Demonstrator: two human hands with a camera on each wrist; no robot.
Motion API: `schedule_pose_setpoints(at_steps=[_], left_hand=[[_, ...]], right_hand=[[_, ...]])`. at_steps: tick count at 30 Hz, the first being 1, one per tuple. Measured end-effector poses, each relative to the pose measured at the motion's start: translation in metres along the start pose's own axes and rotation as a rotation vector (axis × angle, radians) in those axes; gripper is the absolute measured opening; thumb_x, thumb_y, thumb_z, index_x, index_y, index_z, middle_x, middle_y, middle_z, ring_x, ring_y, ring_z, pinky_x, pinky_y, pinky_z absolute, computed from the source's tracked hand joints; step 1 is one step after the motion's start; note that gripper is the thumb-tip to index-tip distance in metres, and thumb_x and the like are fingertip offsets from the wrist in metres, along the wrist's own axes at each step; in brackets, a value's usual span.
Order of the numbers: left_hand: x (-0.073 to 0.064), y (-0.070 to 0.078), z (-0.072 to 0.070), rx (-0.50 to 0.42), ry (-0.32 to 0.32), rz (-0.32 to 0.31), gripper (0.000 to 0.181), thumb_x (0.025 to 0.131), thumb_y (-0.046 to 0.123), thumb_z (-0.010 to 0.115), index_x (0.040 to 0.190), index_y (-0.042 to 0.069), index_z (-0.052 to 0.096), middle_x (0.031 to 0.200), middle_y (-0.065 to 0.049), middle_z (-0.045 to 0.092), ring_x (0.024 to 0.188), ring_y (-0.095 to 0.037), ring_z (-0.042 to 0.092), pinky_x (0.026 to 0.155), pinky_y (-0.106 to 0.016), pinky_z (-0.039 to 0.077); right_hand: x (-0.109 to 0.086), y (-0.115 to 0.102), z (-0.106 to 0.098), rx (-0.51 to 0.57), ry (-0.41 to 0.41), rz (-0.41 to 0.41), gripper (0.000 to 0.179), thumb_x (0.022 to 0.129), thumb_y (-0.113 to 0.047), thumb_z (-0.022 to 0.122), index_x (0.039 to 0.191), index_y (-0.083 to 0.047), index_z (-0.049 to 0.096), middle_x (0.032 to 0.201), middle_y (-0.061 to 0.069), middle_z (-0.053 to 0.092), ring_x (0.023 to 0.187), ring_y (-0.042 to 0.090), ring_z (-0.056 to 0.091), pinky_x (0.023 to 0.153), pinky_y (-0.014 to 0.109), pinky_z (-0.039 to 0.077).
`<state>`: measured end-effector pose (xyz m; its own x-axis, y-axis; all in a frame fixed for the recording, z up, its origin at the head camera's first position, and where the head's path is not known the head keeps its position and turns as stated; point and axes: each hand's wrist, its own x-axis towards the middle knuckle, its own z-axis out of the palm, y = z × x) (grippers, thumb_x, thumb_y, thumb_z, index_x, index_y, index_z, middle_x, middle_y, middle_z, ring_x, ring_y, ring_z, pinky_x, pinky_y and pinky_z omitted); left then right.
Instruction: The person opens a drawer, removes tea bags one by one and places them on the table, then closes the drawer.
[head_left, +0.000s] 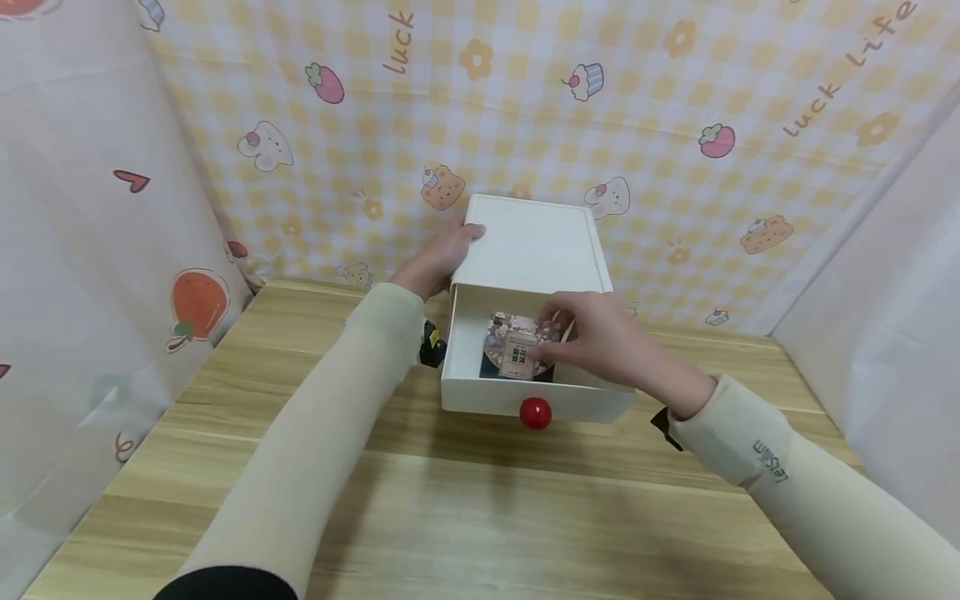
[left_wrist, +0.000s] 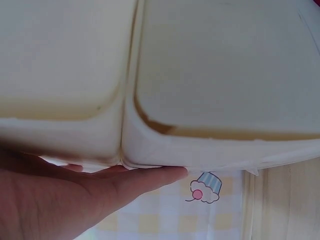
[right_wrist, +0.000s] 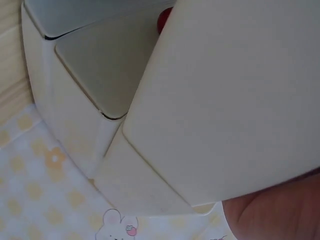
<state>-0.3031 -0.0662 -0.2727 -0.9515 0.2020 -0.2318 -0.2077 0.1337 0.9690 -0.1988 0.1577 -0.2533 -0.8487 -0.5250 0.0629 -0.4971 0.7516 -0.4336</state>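
A white cabinet point(head_left: 536, 242) stands on the table with its drawer point(head_left: 480, 396) pulled out toward me. The drawer's front carries a round red knob point(head_left: 536, 413). Inside lies a small flat printed pack point(head_left: 513, 354) with dark edges and a light label. My right hand point(head_left: 607, 342) reaches into the drawer and pinches the pack's right side between thumb and fingers. My left hand point(head_left: 442, 254) rests against the cabinet's left side, its thumb at the top edge. In the left wrist view, that hand point(left_wrist: 90, 195) lies along the cabinet's side with straight fingers.
The cabinet stands near the back of the wooden table point(head_left: 480, 508), close to a yellow-checked cloth point(head_left: 480, 125). White cloths point(head_left: 82, 208) hang at both sides. In the right wrist view, white panels point(right_wrist: 225, 110) fill most of the picture.
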Motion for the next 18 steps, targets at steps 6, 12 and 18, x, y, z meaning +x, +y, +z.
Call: schedule_pose_setpoints(at_steps=[6,12,18], left_hand=[[0.000,0.001,0.000,-0.004,0.003,-0.002,0.060,0.110,0.037,0.030,0.163,0.025,0.005,0.153,-0.015,0.039,0.137,-0.034,0.047,0.112,-0.052,0.044],[0.000,0.000,0.000,0.014,0.011,-0.011,0.061,0.110,0.038,0.030,0.164,0.025,0.004,0.155,-0.015,0.038,0.138,-0.033,0.046,0.113,-0.053,0.043],[0.001,0.000,-0.001,0.021,0.013,-0.013,0.060,0.110,0.039,0.030,0.163,0.026,0.007,0.153,-0.014,0.041,0.136,-0.033,0.048,0.111,-0.053,0.045]], right_hand=[[-0.001,0.004,-0.007,0.111,-0.035,0.004,0.024,0.082,-0.025,0.085,0.099,-0.011,0.075,0.079,0.001,0.071,0.066,0.015,0.060,0.061,0.029,0.052],[-0.004,0.006,-0.011,0.201,-0.066,0.026,0.018,0.087,-0.025,0.081,0.099,-0.011,0.079,0.079,0.003,0.075,0.063,0.019,0.062,0.056,0.031,0.055],[-0.010,0.007,-0.017,0.287,-0.060,0.058,0.019,0.091,-0.024,0.076,0.103,-0.009,0.078,0.089,0.005,0.080,0.076,0.017,0.072,0.059,0.033,0.057]])
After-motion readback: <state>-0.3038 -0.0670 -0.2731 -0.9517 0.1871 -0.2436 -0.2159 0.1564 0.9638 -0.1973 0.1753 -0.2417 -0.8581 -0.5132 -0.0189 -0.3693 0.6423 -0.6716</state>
